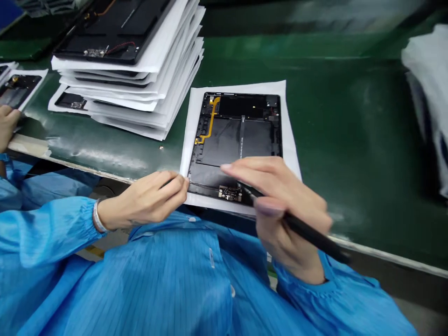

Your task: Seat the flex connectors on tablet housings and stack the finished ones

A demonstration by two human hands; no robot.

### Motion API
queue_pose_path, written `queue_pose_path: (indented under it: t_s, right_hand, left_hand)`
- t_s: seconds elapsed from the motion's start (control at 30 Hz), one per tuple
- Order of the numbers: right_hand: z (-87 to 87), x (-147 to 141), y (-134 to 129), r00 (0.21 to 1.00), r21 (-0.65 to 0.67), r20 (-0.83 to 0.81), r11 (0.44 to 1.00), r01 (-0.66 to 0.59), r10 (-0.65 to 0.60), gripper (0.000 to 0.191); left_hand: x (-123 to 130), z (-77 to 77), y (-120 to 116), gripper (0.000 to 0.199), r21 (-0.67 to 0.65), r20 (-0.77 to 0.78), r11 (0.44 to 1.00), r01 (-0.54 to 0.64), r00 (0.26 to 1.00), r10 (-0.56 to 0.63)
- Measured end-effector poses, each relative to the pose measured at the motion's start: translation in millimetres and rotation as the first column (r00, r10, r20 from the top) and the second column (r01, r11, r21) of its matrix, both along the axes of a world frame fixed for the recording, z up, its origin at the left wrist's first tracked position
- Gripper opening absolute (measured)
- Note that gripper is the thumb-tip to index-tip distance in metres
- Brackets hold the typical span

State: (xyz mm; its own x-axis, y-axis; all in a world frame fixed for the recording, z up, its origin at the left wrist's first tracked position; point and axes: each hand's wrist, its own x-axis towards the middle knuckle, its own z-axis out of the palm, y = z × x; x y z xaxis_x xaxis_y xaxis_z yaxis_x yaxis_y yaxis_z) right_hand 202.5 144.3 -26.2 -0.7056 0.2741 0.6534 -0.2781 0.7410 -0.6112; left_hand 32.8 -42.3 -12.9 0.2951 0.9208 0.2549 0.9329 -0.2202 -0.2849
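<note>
A black device housing [224, 140] with an orange flex cable [212, 122] lies on a white sheet [292, 135]. A small circuit board [230, 192] sits near its front edge, with a thin dark wire [205, 185] running left from it. My left hand [150, 196] is at the housing's front left corner, fingers pinched together; what they hold, if anything, is hidden. In my right hand [285, 205] is a black pen-shaped tool [315, 237], its thin tip pointing at the right side of the small board. The tool and hand are slightly blurred.
A tall stack of housings and white sheets [129, 100] stands at the back left. Another person's hand [7, 126] is at the far left beside another housing [21, 88]. White sheets or bags [429, 74] lie at the far right. A tiny part [161, 147] lies on the green table [350, 140].
</note>
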Motion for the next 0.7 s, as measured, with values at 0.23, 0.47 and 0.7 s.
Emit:
queue_pose_path:
  t_s: [0.23, 0.47, 0.7]
  right_hand:
    - [6.3, -2, 16, 0.941, 0.287, 0.318, 0.958, 0.023, -0.118, 0.048]
    - [7.7, -5, 6, 0.916, 0.533, 0.399, 0.82, -0.21, -0.025, 0.036]
    - [-4.1, -4, -5, 0.931, 0.586, 0.351, 0.8, -0.13, -0.105, 0.046]
  left_hand:
    - [-27, -22.8, 17, 0.063, -0.148, 0.535, 0.982, -0.12, 0.825, 0.181]
    - [-25, -37.8, 24, 0.067, -0.155, 0.6, 0.984, -0.084, 0.784, 0.161]
    - [-20, -32.9, 23, 0.062, -0.143, 0.582, 0.985, -0.093, 0.797, 0.16]
